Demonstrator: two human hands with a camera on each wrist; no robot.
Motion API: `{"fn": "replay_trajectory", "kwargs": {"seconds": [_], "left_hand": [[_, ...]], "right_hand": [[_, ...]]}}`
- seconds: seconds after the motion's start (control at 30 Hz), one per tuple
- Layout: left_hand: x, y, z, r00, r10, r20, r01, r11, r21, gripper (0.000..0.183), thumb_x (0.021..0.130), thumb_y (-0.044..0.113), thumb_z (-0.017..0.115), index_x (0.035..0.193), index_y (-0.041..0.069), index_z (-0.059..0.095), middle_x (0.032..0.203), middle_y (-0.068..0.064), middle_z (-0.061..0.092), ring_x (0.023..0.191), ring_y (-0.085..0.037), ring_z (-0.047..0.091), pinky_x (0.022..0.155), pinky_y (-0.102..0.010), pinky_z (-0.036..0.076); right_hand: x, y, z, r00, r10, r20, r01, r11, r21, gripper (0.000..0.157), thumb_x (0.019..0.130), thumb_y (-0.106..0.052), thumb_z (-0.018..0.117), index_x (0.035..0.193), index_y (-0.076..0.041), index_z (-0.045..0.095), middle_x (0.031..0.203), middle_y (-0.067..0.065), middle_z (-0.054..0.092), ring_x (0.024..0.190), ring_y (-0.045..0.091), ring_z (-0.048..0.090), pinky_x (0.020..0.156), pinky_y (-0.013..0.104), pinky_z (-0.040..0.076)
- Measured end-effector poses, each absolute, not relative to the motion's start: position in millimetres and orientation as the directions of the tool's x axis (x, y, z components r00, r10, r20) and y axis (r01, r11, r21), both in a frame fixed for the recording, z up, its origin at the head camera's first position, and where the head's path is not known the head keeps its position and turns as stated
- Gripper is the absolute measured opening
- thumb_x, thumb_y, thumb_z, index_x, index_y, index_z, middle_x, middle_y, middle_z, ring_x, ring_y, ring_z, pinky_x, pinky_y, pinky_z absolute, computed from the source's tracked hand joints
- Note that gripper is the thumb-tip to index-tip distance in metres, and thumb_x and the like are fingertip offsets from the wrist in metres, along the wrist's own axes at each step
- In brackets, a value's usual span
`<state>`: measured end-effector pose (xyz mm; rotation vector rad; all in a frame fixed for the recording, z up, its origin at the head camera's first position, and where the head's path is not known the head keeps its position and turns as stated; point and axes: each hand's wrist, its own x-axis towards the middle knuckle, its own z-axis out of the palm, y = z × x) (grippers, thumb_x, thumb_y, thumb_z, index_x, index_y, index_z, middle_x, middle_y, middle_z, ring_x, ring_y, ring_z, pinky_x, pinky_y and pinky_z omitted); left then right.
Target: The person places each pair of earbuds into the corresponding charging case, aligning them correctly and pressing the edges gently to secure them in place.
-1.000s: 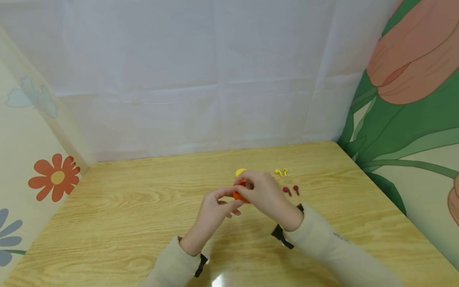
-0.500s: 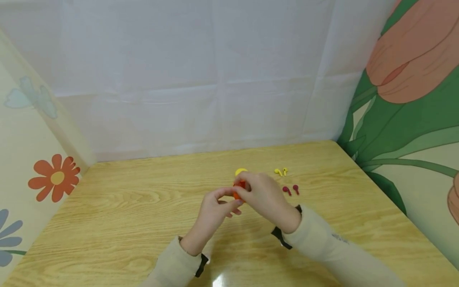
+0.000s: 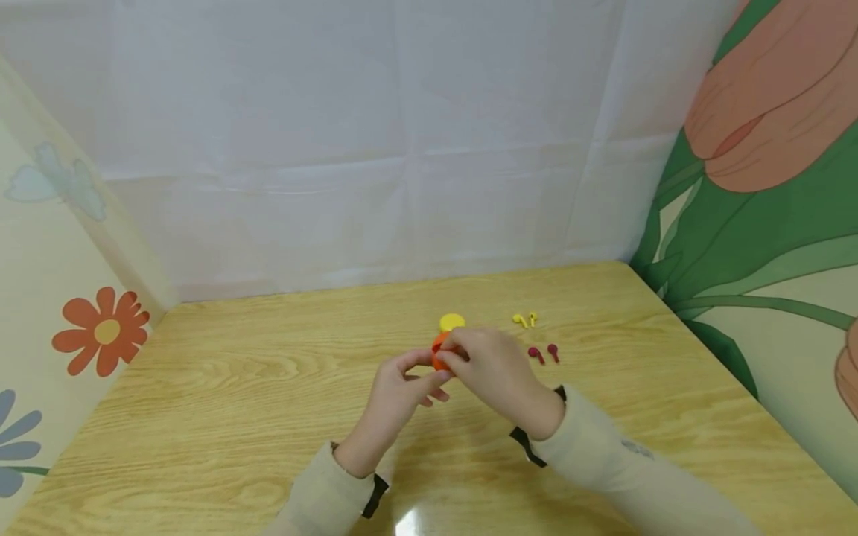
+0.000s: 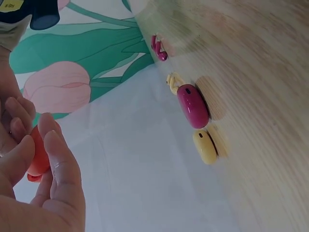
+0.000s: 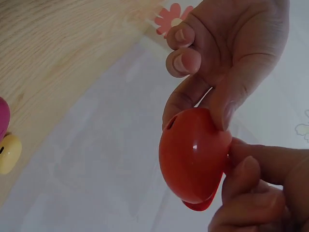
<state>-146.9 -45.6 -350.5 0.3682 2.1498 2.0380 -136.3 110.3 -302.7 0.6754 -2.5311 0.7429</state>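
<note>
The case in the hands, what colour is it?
The case is orange-red, plain, with no pattern. The right wrist view shows it best.

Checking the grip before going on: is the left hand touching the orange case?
Touching. The right wrist view shows the left hand's thumb and finger pressed on the orange case.

The orange case (image 5: 193,154) looks like smooth, glossy plastic with a small highlight, as do the magenta case (image 4: 192,106) and pale yellow case (image 4: 205,146), lying on a desk (image 3: 234,387) of varnished, light-grained wood with a sheen.
</note>
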Motion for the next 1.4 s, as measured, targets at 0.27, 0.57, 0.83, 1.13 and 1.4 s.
{"fn": "replay_trajectory", "kwargs": {"seconds": [0.27,0.57,0.83,1.13,1.4], "left_hand": [[-147,-49,-348,-0.955,0.291,0.053,0.068,0.044,0.997,0.030,0.090,0.010,0.070,0.116,-0.004,0.066,0.109,-0.011,0.064,0.068,-0.020,0.069,0.065,-0.033,0.054],[-147,-50,-348,-0.954,0.295,0.043,0.064,0.061,0.996,0.029,0.091,0.010,0.068,0.116,-0.005,0.065,0.109,-0.013,0.063,0.067,-0.020,0.069,0.069,-0.044,0.055],[-148,-50,-347,-0.957,0.288,0.033,0.054,0.063,0.997,0.031,0.091,0.009,0.067,0.119,-0.005,0.064,0.110,-0.013,0.064,0.068,-0.019,0.069,0.067,-0.037,0.055],[-147,-52,-347,-0.955,0.295,0.039,0.059,0.058,0.997,0.033,0.092,0.010,0.067,0.120,-0.005,0.063,0.111,-0.013,0.064,0.067,-0.018,0.068,0.067,-0.038,0.055],[-149,-52,-347,-0.957,0.291,0.023,0.039,0.050,0.998,0.033,0.092,0.011,0.068,0.120,-0.005,0.063,0.110,-0.013,0.064,0.067,-0.018,0.068,0.067,-0.035,0.055]], "right_hand": [[-141,119,-299,-0.872,-0.241,0.425,-0.467,0.668,-0.580,0.006,0.088,-0.008,0.071,0.090,-0.002,0.073,0.074,0.003,0.067,0.056,0.007,0.051,0.051,0.023,0.046],[-154,135,-306,-0.913,-0.155,0.378,-0.397,0.560,-0.727,0.016,0.094,-0.008,0.064,0.104,0.003,0.070,0.093,0.010,0.070,0.075,0.019,0.060,0.064,0.031,0.051],[-158,141,-309,-0.969,-0.206,0.132,-0.203,0.374,-0.905,0.031,0.101,-0.022,0.056,0.112,0.003,0.068,0.102,0.011,0.069,0.084,0.019,0.061,0.079,0.040,0.051],[-158,141,-309,-0.972,-0.202,0.116,-0.181,0.341,-0.922,0.028,0.100,-0.019,0.057,0.113,0.004,0.067,0.103,0.011,0.069,0.083,0.022,0.059,0.075,0.035,0.048],[-155,140,-308,-0.971,-0.211,0.110,-0.172,0.302,-0.938,0.025,0.099,-0.013,0.058,0.114,0.005,0.065,0.105,0.013,0.068,0.085,0.020,0.061,0.075,0.032,0.051]]}}
